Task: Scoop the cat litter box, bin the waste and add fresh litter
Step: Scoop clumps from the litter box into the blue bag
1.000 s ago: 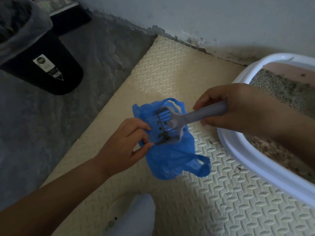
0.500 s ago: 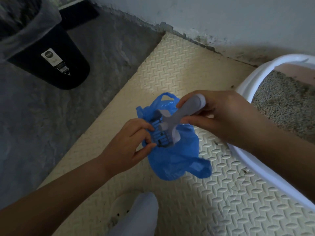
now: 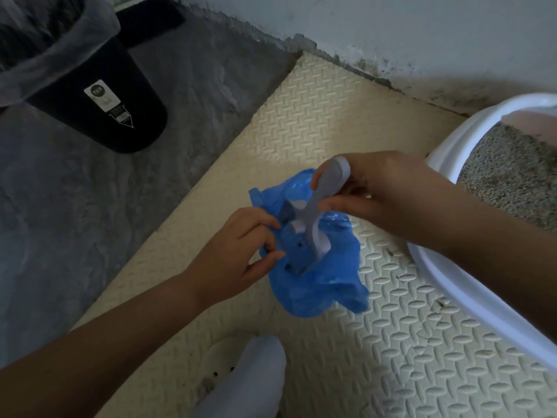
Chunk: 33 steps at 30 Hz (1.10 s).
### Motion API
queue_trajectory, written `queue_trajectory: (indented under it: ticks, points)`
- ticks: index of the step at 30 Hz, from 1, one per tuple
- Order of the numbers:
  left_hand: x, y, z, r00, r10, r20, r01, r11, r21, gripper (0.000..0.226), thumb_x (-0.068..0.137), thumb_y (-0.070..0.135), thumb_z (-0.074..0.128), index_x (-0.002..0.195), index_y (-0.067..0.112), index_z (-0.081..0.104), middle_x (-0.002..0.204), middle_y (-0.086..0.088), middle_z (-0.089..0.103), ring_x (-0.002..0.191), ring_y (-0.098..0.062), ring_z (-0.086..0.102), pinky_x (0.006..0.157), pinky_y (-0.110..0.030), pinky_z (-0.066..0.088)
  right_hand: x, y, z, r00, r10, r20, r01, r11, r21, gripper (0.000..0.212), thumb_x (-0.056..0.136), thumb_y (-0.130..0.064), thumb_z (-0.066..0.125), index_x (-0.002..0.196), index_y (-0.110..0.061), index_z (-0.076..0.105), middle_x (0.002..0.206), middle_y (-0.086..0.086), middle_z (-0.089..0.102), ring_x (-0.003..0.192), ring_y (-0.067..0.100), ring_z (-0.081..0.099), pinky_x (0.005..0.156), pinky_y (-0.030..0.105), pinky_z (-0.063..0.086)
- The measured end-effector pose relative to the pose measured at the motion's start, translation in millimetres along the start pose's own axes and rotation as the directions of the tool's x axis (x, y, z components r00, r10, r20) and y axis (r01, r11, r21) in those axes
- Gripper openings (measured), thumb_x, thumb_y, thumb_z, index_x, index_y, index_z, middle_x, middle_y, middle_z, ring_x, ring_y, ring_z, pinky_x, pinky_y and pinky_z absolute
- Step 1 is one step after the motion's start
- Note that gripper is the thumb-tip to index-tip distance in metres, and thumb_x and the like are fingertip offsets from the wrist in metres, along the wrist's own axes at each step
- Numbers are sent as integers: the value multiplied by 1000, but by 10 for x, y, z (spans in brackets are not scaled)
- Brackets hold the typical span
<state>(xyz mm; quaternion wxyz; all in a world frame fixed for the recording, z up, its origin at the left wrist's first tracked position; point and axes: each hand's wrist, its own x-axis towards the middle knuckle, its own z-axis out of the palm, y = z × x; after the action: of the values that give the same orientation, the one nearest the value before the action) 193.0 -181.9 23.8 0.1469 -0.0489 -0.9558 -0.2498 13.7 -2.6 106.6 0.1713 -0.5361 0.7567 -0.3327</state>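
A blue plastic bag [image 3: 319, 291] sits on the cream foam mat [image 3: 331, 116] in the middle of the head view. My left hand [image 3: 241, 251] pinches the bag's left edge and holds it open. My right hand [image 3: 382, 194] grips the handle of a grey litter scoop [image 3: 313, 218], which is tipped steeply head-down into the bag's mouth. The scoop's slotted head is partly hidden inside the bag. The white litter box [image 3: 446, 164] with grey litter [image 3: 512, 182] stands at the right edge.
A black bin [image 3: 99, 116] lined with a clear bag stands on the grey floor at the upper left. A wall runs along the top. A white-socked foot [image 3: 253, 378] in a pale slipper is at the bottom centre. Litter crumbs lie scattered on the mat.
My right hand has raised the scoop's handle from nearly level to steeply upright, tipping the head down into the bag. My left hand keeps its pinch on the bag's edge.
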Motion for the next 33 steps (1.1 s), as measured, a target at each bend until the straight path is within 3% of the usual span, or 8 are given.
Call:
queue_trajectory:
  ticks: [3,8,15,18,21,24,27,33]
  points:
    - [4,-8,6,1000,7,-2,-7,1000,1,20,96,33,52,84,17,53,106,-4,58,103,-15,52,97,-16,32,12,-2,24,999,-20,30,20,1000,-6,21,82,-33,63,99,-22,66,83,-19,65,80,-12,57,72,6,42]
    - [6,-9,21,1000,9,9,-9,1000,2,23,96,34,51,84,16,55,106,-5,59,103,-14,52,98,-15,31,13,24,43,999,-23,32,22,1000,12,16,83,-25,69,98,-20,67,84,-20,65,85,-4,59,73,11,44]
    - [3,-20,25,1000,17,10,-17,1000,-8,20,96,33,52,84,17,53,106,-5,59,103,-15,52,96,-17,33,-23,57,58,999,-34,36,33,999,19,13,83,-27,67,94,-18,68,84,-32,58,82,-19,55,74,4,41]
    - [-5,-38,22,1000,11,13,-11,1000,-2,20,96,33,52,84,17,53,107,-4,57,103,-15,53,95,-17,34,-70,66,90,999,-36,23,35,999,34,18,83,-30,63,99,-24,66,86,-20,65,85,-6,59,73,5,41]
    - [-15,-52,20,1000,7,14,-7,1000,1,22,96,34,52,83,16,54,107,-3,58,102,-15,53,95,-16,34,-137,74,98,999,-3,40,0,997,77,21,82,-32,60,103,-30,65,93,-14,68,84,4,62,73,14,45]
    - [-28,-49,22,1000,21,8,-21,1000,-11,24,98,34,50,84,15,54,107,-4,58,102,-15,53,95,-18,35,-210,132,74,999,-18,33,15,996,88,22,83,-17,66,104,-26,68,96,-23,66,89,1,62,75,9,44]
    - [-43,-50,27,1000,30,2,-30,999,-28,22,98,33,50,85,16,53,107,-5,58,105,-16,53,96,-21,37,-290,185,40,998,61,15,-62,988,139,27,83,-3,69,101,-23,70,95,-27,65,89,-8,61,75,3,40]
    - [-44,-47,5,1000,21,-14,-22,999,-36,19,98,35,49,86,21,49,108,-2,57,107,-15,53,99,-20,35,-401,257,26,998,37,53,-44,987,154,18,86,-16,67,100,-25,72,97,-15,70,90,1,65,77,17,49]
